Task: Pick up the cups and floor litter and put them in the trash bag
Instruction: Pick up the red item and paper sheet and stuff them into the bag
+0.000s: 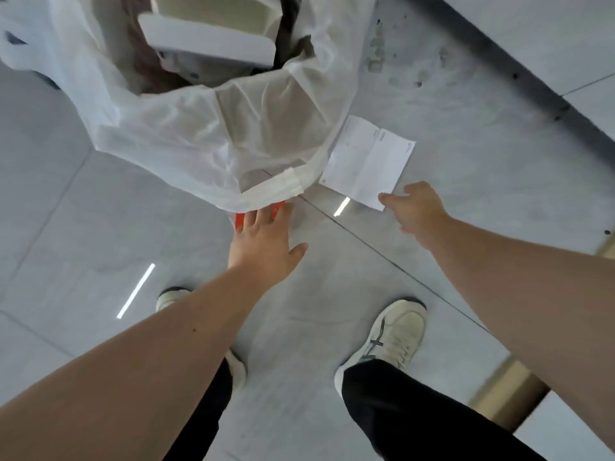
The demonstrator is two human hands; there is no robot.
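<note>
A large translucent white trash bag (186, 128) stands open on the grey tiled floor, with white foam pieces (206, 44) inside. A white sheet of paper (366, 164) lies flat on the floor to the bag's right. My right hand (416, 211) reaches down with its fingertips touching the paper's near corner; whether it grips the sheet is unclear. A red flat item (240, 219) lies half under the bag's lower edge. My left hand (266, 241) rests spread on top of it, fingers apart.
My two white sneakers (389, 341) stand on the floor below the hands, above them black trouser legs. A raised grey ledge (539, 44) runs along the upper right. Dark specks and stains mark the floor near it. A brass-coloured strip (509, 390) lies at the right.
</note>
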